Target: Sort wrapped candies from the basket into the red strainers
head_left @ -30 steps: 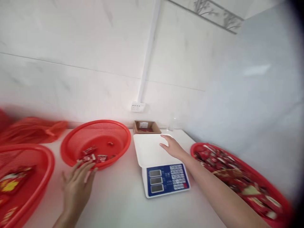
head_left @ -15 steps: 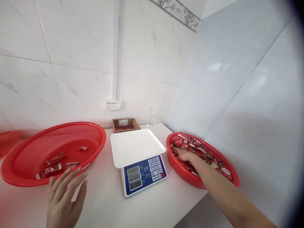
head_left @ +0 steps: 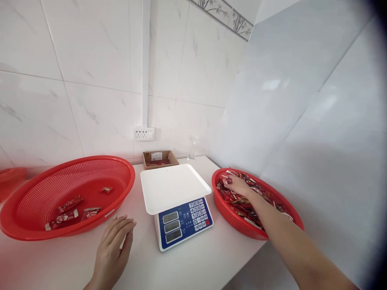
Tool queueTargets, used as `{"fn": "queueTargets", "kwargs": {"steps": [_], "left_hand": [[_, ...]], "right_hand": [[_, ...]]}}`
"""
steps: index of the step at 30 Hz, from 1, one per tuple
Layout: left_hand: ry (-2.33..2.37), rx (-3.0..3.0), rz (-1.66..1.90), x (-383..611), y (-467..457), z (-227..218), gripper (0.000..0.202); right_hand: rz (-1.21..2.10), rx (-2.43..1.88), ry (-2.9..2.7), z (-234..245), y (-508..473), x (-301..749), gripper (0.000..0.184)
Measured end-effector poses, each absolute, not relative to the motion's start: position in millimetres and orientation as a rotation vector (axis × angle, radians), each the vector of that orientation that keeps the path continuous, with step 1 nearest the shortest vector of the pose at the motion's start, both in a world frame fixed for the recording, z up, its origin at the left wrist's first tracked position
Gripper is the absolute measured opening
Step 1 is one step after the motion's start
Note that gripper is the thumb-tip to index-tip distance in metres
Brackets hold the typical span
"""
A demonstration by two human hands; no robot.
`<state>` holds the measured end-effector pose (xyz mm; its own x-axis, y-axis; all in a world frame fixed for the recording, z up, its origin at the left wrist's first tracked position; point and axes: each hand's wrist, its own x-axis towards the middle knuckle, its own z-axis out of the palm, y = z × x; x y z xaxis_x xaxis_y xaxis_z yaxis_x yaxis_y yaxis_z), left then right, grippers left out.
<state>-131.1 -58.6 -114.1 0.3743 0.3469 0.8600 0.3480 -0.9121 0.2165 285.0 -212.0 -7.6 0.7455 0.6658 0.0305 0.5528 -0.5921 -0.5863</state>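
Note:
At the right, my right hand (head_left: 237, 186) reaches into a red basket (head_left: 232, 219) heaped with small red wrapped packets. Its fingers are closed on a red snack packet (head_left: 227, 180), partly covered by the fingertips. My left hand (head_left: 113, 245) is over the white table, left of the scale, with fingers loosely curved, thumb apart and nothing held. Between the hands stands a digital scale (head_left: 184, 223) with a bare white pan (head_left: 173, 187). A larger red basket (head_left: 90, 165) on the left holds several packets, among them a red-and-white packet (head_left: 62, 219).
Behind the scale sits a small cardboard box (head_left: 161, 159) with red things inside. A clear bottle-like object (head_left: 192, 149) stands by the wall. A socket (head_left: 144, 133) is on the tiled wall. Red plastic (head_left: 10, 181) shows at the far left.
My right hand has risen a little within the right basket and now shows a red packet in its fingers. My left hand has moved right, away from the left basket toward the scale.

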Motion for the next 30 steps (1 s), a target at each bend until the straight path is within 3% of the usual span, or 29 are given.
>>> {"fn": "queueTargets", "kwargs": {"steps": [7, 17, 26, 30], "left_hand": [[-0.624, -2.693, -1.610, -127, -67, -108, 0.022], [-0.727, -2.761, -1.562, -129, -70, -107, 0.021], [-0.747, -2.801, -1.576, -129, -73, -107, 0.021], [-0.764, -2.805, -1.581, -129, -72, -109, 0.021]], "right_hand": [[0.347, -2.103, -1.011, 7, -157, 279, 0.030], [1.071, -1.795, -1.136, 4, -80, 171, 0.031], [1.125, -1.656, -1.090, -2, -66, 154, 0.022], [0.952, -1.755, -1.087, -9, -62, 154, 0.019]]}}
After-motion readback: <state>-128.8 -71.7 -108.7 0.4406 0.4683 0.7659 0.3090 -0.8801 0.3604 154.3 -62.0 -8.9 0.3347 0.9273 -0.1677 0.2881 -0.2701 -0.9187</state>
